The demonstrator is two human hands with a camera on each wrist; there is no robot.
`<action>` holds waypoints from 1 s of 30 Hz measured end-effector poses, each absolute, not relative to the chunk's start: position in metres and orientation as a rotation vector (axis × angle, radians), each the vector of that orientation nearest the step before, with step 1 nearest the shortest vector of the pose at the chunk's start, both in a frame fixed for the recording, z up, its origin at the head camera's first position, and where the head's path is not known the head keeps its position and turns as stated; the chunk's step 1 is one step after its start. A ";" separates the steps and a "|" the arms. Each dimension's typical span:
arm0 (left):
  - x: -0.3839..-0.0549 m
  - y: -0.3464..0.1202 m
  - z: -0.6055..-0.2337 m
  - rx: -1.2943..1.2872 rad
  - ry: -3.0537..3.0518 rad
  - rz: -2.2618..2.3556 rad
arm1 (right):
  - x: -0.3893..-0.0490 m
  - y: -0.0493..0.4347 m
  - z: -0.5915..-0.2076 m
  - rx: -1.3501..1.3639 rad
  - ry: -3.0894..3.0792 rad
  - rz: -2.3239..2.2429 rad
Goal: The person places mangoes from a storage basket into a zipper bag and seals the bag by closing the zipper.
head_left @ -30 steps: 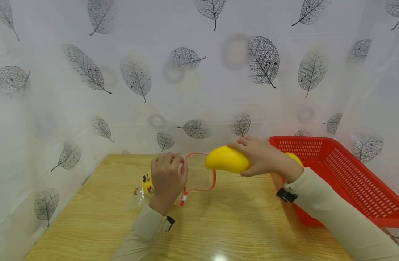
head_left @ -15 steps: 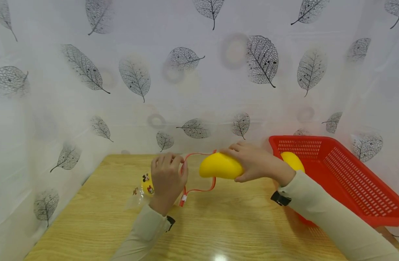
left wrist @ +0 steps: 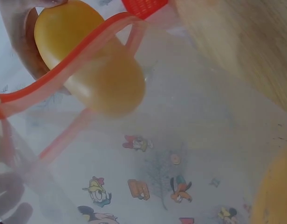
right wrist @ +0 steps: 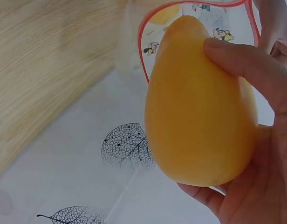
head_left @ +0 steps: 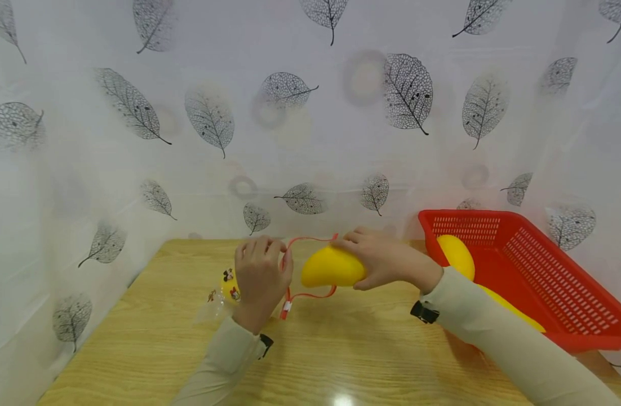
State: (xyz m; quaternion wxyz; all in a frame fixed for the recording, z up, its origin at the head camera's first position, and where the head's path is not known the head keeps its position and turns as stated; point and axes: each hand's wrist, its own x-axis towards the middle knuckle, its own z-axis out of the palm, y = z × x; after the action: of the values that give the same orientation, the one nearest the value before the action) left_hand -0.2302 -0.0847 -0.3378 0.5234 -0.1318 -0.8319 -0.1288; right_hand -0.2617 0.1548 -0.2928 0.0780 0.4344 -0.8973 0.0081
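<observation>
My right hand (head_left: 384, 259) grips a smooth yellow mango (head_left: 333, 268), thumb on one side and fingers on the other in the right wrist view. A clear plastic bag (left wrist: 194, 121) with a red-trimmed mouth and cartoon prints stands open on the left. My left hand (head_left: 262, 282) holds that bag by its rim, fingers curled. The leading end of the mango (left wrist: 111, 88) shows through the plastic, within the red mouth, in the left wrist view. Deeper in the bag lies another yellow object (head_left: 230, 286), mostly hidden by the left hand.
A red perforated basket (head_left: 569, 270) stands at the right on the wooden table (head_left: 341, 349). Inside it are a yellow fruit (head_left: 457, 256) and a longer yellow piece (head_left: 513, 309) partly covered by the right sleeve. A leaf-patterned white sheet (head_left: 310, 141) hangs behind.
My right hand has carried the mango leftward and slightly down, to the bag's mouth. The left hand and bag have stayed put. More yellow fruit in the basket has come into view.
</observation>
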 end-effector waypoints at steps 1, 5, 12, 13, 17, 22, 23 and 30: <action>-0.230 -0.085 -0.338 -0.316 -1.989 -0.310 | -0.262 0.154 -0.293 1.302 -2.690 0.027; -0.230 -0.085 -0.338 -0.311 -1.989 -0.300 | -0.261 0.150 -0.295 1.303 -2.702 0.020; -0.230 -0.085 -0.338 -0.312 -1.987 -0.310 | -0.260 0.145 -0.298 1.333 -2.651 -0.042; -0.230 -0.085 -0.338 -0.311 -1.985 -0.314 | -0.259 0.144 -0.299 1.335 -2.643 -0.042; -0.229 -0.084 -0.336 -0.310 -1.976 -0.320 | -0.260 0.143 -0.300 1.363 -2.602 -0.008; -0.228 -0.083 -0.334 -0.311 -1.966 -0.320 | -0.260 0.142 -0.301 1.432 -2.537 0.032; -0.228 -0.083 -0.334 -0.312 -1.968 -0.318 | -0.260 0.142 -0.302 1.445 -2.527 0.035; -0.228 -0.081 -0.335 -0.313 -1.964 -0.309 | -0.258 0.142 -0.305 1.498 -2.533 0.060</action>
State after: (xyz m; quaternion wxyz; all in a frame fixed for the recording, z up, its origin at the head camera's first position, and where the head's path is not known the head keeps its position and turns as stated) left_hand -0.2279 -0.0813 -0.3346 0.5348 -0.1314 -0.8245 -0.1296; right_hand -0.2577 0.1425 -0.3054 0.0989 0.5063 -0.8564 0.0203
